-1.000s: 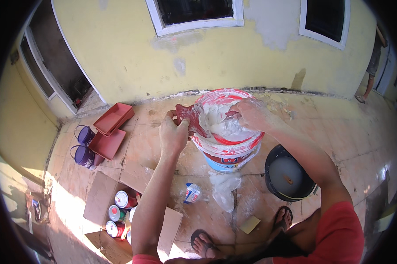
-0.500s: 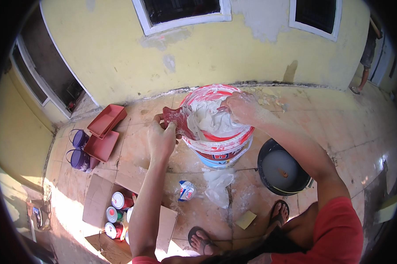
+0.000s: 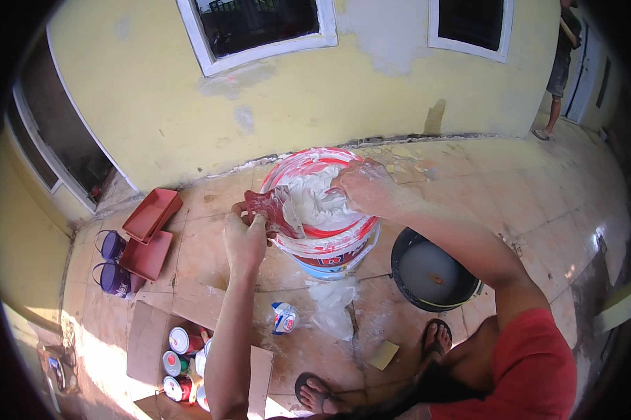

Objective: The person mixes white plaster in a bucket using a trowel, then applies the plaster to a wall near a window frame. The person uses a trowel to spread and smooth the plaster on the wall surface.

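A large red-rimmed bucket (image 3: 333, 257) of thick white putty (image 3: 312, 194) stands on the tiles in front of me. My left hand (image 3: 247, 238) grips a dark red putty spreader (image 3: 265, 207), held tilted over the bucket's left rim, with white putty on its inner edge. My right hand (image 3: 369, 189) is closed over the right side of the putty, smeared with white. Its fingers curl downward, and whatever they hold is hidden.
At right sits a black pail (image 3: 434, 273) of cloudy water. Nearer lie a crumpled plastic bag (image 3: 331, 308), a small packet (image 3: 285, 318) and a yellow sponge (image 3: 383, 355). An open carton (image 3: 147, 343) of cans, red trays (image 3: 147, 255) and purple pails (image 3: 112, 278) stand left. A person (image 3: 562, 59) stands far right.
The view has shifted, so the bucket appears lower and farther left. Both hands stay at the bucket, the left still gripping the spreader. The person at far right shows more fully.
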Demonstrator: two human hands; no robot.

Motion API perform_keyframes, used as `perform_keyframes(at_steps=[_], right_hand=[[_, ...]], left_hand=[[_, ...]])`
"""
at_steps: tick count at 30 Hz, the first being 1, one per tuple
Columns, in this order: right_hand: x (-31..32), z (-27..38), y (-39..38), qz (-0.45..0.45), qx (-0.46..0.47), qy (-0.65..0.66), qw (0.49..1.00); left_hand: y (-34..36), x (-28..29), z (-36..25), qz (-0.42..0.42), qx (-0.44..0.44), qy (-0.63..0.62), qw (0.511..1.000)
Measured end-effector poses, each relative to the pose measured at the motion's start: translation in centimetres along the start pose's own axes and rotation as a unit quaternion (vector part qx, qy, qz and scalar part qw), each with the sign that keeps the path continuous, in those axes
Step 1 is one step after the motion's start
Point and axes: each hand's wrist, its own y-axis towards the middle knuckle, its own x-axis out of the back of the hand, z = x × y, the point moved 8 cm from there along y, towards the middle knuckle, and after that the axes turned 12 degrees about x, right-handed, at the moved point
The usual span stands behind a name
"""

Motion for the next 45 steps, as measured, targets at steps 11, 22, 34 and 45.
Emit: perform_keyframes(at_steps=[11, 22, 34, 45], right_hand=[[0.7, 0.0, -0.6, -0.040, 0.005, 0.047, 0.998], [3.9, -3.4, -0.9, -0.126, -0.097, 0.051, 0.986], [3.1, -12.4, -0.1, -0.100, -0.262, 0.024, 0.960], [0.1, -8.6, 3.5, -0.155, -0.188, 0.077, 0.967]], left_hand=[[-0.8, -0.3, -0.2, 0.015, -0.003, -0.003, 1.000], [-0.1, 0.1, 1.0, 0.014, 0.001, -0.016, 1.000], [0.2, 0.8, 1.0, -0.011, -0.001, -0.034, 0.999], [-0.2, 1.6, 1.5, -0.022, 0.023, -0.042, 0.999]])
